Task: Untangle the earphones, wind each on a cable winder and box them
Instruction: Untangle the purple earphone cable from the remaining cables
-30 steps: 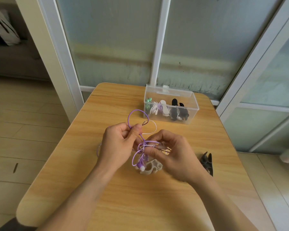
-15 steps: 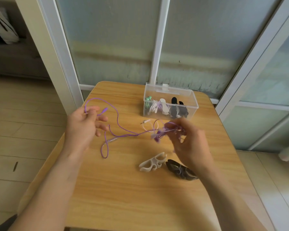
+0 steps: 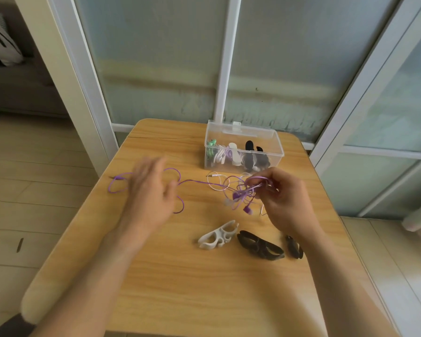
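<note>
The purple earphones (image 3: 199, 183) lie partly uncoiled across the middle of the wooden bench (image 3: 180, 276). One long run of cable extends leftward in loose loops, ending in a plug near the bench's left edge. The remainder forms a knotted bundle to the right, with two purple earbuds hanging below it. A white cable (image 3: 216, 183) with a metal jack is mixed into the same bundle.

The right hand (image 3: 284, 203) has its fingers curled round the knotted bundle, gripping it just above the bench surface. The left hand (image 3: 151, 193) is motion-blurred, fingers extended and relaxed, over the loose purple loops; its grip holds nothing.

A clear plastic box (image 3: 243, 149) stands at the far side of the bench, just beyond the bundle. It contains wound earphones in green, white, purple and black.

Nearer the person, a white cable winder (image 3: 218, 235) lies on the bench. A black cable winder (image 3: 259, 245) lies just beside it to the right. A second dark winder (image 3: 294, 246) is partly hidden by the right wrist.
</note>
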